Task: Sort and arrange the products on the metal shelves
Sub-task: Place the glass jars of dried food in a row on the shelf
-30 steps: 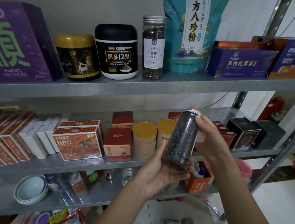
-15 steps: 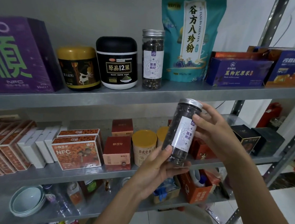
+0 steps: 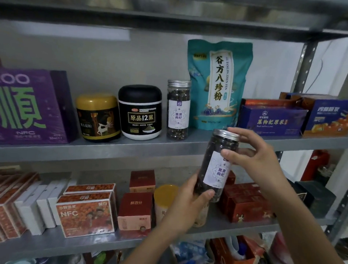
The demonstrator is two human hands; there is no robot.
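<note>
I hold a clear jar of dark dried berries (image 3: 211, 165) with a silver lid and a white label, tilted slightly, in front of the shelves. My left hand (image 3: 188, 200) grips its bottom from below. My right hand (image 3: 254, 155) holds its upper part, thumb on the label and fingers by the lid. A matching jar (image 3: 178, 110) stands upright on the upper metal shelf (image 3: 128, 149), between a black-lidded tub (image 3: 140, 112) and a teal pouch (image 3: 217, 83). The held jar is just below and right of it.
A purple box (image 3: 28, 107) and a gold-lidded jar (image 3: 98, 117) stand left on the upper shelf; blue boxes (image 3: 271, 118) stand right. The lower shelf (image 3: 234, 226) carries orange NFC boxes (image 3: 85, 215), red cartons (image 3: 135, 212), yellow-lidded tubs and black boxes (image 3: 314, 195). A steel upright (image 3: 303, 65) runs at right.
Both hands have raised the jar toward the upper shelf and turned it so the label faces me. My view has tilted upward, showing the shelf above.
</note>
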